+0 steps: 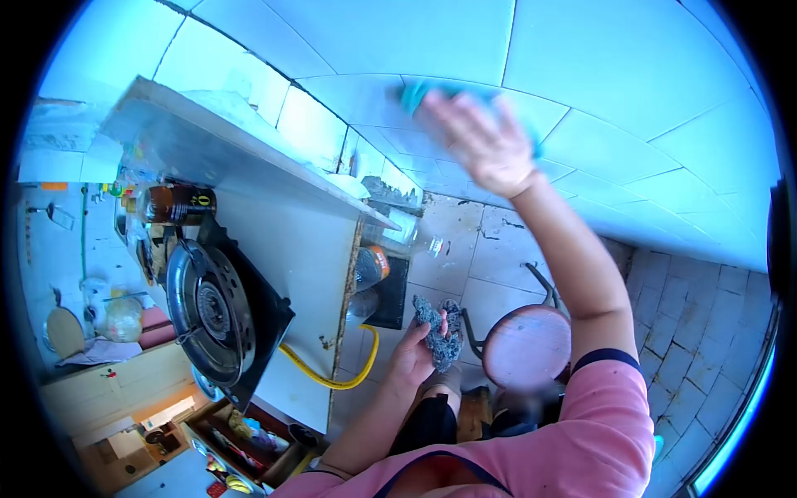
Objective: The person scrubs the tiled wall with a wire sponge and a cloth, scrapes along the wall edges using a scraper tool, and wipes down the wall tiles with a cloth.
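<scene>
My right hand (486,145) is stretched up against the pale wall tiles (614,91), its fingers laid over a teal cloth (423,95) pressed to the surface. The hand and cloth are blurred, and most of the cloth lies hidden under the palm and fingers. Lower down, in front of my body, my left hand (411,353) is closed around a grey, fuzzy scouring pad (440,332), which hangs out past the fingers.
To the left, a gas stove (220,307) stands on a counter (303,274) with a dark jar (178,203) behind it. A yellow hose (332,383) loops off the counter edge. Plastic bottles (369,267) sit below. A round stool (527,347) stands beneath my right arm.
</scene>
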Available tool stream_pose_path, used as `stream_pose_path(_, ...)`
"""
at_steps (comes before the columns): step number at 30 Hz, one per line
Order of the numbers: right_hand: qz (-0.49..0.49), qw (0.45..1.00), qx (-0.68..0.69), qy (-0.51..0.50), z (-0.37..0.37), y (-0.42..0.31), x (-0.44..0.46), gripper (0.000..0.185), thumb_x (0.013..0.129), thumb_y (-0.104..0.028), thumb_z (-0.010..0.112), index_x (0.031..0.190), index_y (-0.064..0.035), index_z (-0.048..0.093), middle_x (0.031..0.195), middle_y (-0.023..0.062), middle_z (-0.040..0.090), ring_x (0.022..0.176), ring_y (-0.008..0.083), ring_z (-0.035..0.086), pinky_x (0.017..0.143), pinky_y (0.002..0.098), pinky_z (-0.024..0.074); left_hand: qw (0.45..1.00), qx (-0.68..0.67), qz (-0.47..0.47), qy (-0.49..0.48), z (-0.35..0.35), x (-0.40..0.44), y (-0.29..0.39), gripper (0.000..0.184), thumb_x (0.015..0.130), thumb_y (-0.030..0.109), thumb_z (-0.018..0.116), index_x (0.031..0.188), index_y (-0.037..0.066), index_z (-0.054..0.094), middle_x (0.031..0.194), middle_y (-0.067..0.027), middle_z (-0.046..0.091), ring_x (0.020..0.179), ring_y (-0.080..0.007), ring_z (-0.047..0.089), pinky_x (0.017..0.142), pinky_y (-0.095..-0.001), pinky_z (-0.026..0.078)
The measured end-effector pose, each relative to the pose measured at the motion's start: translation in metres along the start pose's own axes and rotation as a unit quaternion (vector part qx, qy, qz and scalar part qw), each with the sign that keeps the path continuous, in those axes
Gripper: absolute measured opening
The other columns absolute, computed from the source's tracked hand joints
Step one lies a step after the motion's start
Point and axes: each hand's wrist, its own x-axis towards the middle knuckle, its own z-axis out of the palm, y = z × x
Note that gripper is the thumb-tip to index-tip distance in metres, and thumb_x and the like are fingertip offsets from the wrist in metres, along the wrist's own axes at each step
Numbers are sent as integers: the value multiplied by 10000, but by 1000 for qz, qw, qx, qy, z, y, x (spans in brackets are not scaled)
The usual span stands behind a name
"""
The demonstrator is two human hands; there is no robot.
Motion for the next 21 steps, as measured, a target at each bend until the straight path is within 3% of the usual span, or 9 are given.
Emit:
stream_pose_path(2,-126,983,3,-132,37,-33,-63,447,824,-186,512,1265,-120,546,1422,-22,386,1330,144,302,1129,375,211,1000,12,2,-9,3,5,-4,403,842,140,634,1204,109,458,1160,-127,498,992,-216,509,898,-350,413)
stream_pose_path(4,-156,930,147,-299,75,-52,-159,433,809,-166,511,1225,-58,562,1404,18,398,1305,173,332,1124,372,231,1000,12,7,-11,-2,4,-5,392,847,137,624,1201,102,458,1161,-127,498,996,-215,509,899,-351,413)
stream_pose_path(6,-174,875,134,-431,71,-54,-211,421,783,-164,518,1179,-37,583,1321,54,470,1259,215,379,1111,382,262,1000,12,4,-11,-10,-1,-6,380,853,135,615,1197,96,458,1162,-126,499,1001,-214,508,900,-352,413)
stream_pose_path(8,-135,869,189,-437,56,-51,-224,417,775,-160,519,1164,-27,589,1280,66,495,1238,230,396,1094,381,285,1000,2,0,-7,-19,-11,-2,356,865,134,597,1189,86,458,1162,-124,501,998,-215,514,892,-357,419)
stream_pose_path(9,-100,860,246,-435,44,-43,-211,413,766,-156,519,1148,-18,594,1239,78,520,1218,245,414,1077,381,307,1000,-2,0,-7,-23,-14,-2,356,865,134,597,1189,86,458,1162,-124,501,998,-215,514,892,-357,419)
stream_pose_path(12,-35,931,286,-226,-4,-19,-87,415,733,-122,526,1129,-22,601,1218,84,534,1176,242,455,1024,387,349,999,-25,-12,46,-33,-18,-6,326,887,151,579,1185,97,459,1168,-133,505,980,-226,542,868,-369,446)
stream_pose_path(17,-21,982,184,38,-21,-14,89,482,728,-99,552,1208,-88,585,1311,53,505,1203,218,466,1042,378,334,999,-38,-19,9,2,-14,-10,330,903,204,570,1199,119,450,1177,-145,504,977,-223,546,864,-366,452)
stream_pose_path(19,-25,987,147,62,0,-26,120,470,753,-111,536,1222,-76,567,1317,63,494,1215,222,450,1042,367,339,999,-32,-16,0,15,-9,-11,336,907,224,568,1204,126,445,1181,-148,502,972,-220,545,861,-365,453)
stream_pose_path(21,-105,993,61,-9,31,-46,110,463,761,-122,526,1219,-59,557,1343,79,459,1247,219,412,1050,348,333,1000,2,2,9,22,-7,-12,420,913,293,559,1223,34,444,1152,-103,542,931,-175,531,848,-343,450)
